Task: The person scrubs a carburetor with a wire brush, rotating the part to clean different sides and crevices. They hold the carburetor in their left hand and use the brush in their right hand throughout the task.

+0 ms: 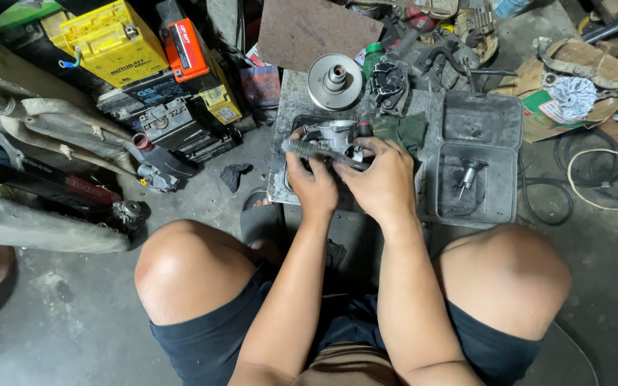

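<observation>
Sitting between the two hands, a small grey metal engine part (pixel 334 136) is held over a dark tray (pixel 296 123), just above the fingertips of both. Its lower half is hidden behind the knuckles, so its full shape cannot be made out. A long dark ribbed tool (pixel 316 151) is laid across its front; the tool's left end juts out past the left hand (pixel 312 184), while its right end is covered by the right hand (pixel 378 179). The left hand is closed around the tool, fingers curled over it. The right hand is wrapped over the part and the tool's far end, but how firmly it is clamped cannot be told, since the fingertips are turned away from the camera.

Just beyond the hands, a round silver pulley disc (pixel 335 81) is set on the slab (pixel 289 96), well apart from the fingers. To the right of the right hand, an open grey case (pixel 478 168) is seen, with a small metal shaft (pixel 469 174) lying in its near compartment; a narrow strip of slab is left free between hand and case. To the left of the left hand, bare concrete floor (pixel 202 196) offers room, bounded further out by stacked batteries (pixel 151 68) and grey body panels (pixel 30 132). Near the wrists, movement is hemmed in by both bare knees (pixel 187 268). The clutter at the upper right edge is cut off.
</observation>
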